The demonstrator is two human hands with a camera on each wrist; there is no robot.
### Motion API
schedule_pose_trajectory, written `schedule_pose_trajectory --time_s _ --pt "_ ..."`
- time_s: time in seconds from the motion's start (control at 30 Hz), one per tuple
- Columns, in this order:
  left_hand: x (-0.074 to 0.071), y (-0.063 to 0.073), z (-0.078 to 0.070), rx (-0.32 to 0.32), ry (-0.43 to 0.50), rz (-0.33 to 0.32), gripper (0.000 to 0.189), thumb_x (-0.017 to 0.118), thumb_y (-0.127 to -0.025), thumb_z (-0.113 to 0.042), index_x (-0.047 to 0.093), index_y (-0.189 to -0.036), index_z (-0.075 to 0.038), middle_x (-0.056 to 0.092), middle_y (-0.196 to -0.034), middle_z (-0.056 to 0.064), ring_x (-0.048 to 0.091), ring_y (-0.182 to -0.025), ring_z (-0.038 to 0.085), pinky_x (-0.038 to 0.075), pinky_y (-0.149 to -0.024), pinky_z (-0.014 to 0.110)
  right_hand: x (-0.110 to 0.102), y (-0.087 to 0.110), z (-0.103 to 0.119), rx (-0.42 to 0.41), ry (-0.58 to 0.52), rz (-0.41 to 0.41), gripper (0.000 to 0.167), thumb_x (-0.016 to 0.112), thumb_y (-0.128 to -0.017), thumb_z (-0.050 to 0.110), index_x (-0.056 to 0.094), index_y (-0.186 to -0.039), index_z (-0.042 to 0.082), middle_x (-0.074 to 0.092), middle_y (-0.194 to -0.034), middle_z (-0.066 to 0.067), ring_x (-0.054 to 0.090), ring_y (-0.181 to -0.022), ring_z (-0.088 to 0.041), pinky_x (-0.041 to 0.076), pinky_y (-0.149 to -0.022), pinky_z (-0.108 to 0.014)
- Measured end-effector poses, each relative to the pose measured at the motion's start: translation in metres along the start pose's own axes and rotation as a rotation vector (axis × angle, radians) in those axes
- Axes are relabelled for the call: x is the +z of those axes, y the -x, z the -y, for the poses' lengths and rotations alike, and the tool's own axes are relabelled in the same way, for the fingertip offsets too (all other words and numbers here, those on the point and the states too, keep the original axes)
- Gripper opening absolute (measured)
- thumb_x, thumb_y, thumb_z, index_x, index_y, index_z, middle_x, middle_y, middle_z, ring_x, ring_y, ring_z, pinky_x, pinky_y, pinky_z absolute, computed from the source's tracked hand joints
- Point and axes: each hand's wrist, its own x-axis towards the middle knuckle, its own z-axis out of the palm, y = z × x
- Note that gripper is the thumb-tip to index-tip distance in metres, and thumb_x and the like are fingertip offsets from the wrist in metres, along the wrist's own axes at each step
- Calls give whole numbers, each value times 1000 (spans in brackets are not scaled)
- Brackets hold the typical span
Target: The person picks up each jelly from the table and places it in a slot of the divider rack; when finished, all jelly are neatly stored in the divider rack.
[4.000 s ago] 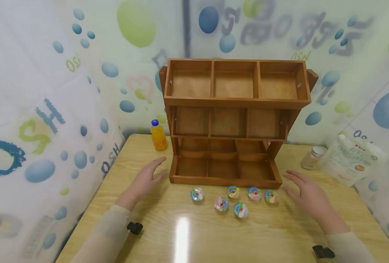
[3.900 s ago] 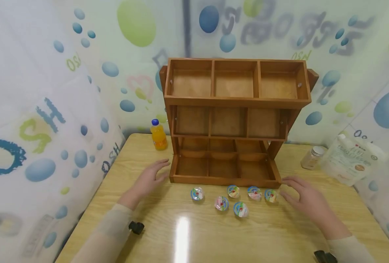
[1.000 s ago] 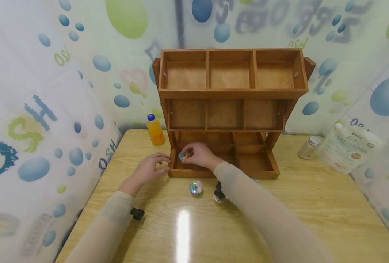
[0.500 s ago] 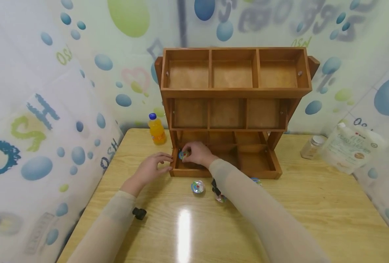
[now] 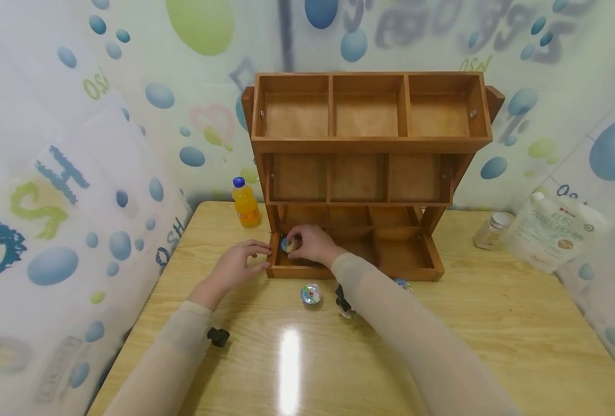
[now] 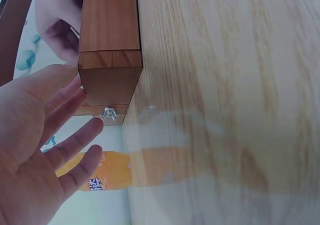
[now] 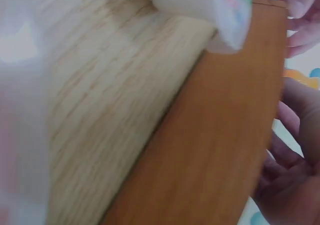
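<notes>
My right hand (image 5: 312,244) reaches into the bottom-left compartment of a brown wooden three-tier rack (image 5: 356,274), pinching a small jelly cup (image 5: 286,245) with a printed lid. The right wrist view shows its curled fingers behind the front board; the held cup is hidden there. My left hand (image 5: 234,267) is at the rack's left end, fingers loosely bent, fingertips right at the edge of the bottom tray. In front of the rack lie more jelly cups: one with a clear-white body (image 5: 311,294), a pink one (image 5: 346,313) partly covered by my right wrist, and another (image 5: 403,284) beside my sleeve.
An orange drink bottle (image 5: 246,203) with a blue cap stands left of the rack. To the right are a silver-lidded jar (image 5: 492,230) and a whitish pouch (image 5: 554,234). The rack's upper tiers (image 5: 372,110) overhang the bottom tray. Patterned sheets hang behind and left.
From the table's right side, my right hand has moved into the bottom-left compartment with the rightmost jelly cup. My left hand has shifted slightly to the rack. In the last second, both barely moved.
</notes>
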Motion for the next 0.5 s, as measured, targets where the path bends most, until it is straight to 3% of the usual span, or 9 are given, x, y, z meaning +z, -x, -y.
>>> schedule_pose_trajectory --time_s 0.23,0.5 --pt "0 -1 1 -6 -7 12 34 73 -98 -32 75 -126 -14 66 -138 4 69 -110 26 59 -94 45 -24 31 4 -31 -27 -6 37 84 -87 19 72 -121 10 71 -126 -6 69 -108 -25 57 -96 -39" --pt "-1 0 0 -4 -8 8 34 73 -98 -32 74 -126 -13 65 -139 4 68 -109 26 58 -93 46 -57 89 -3 6 -18 -33 34 81 -91 26 72 -122 14 72 -124 -7 67 -109 -27 57 -93 -42"
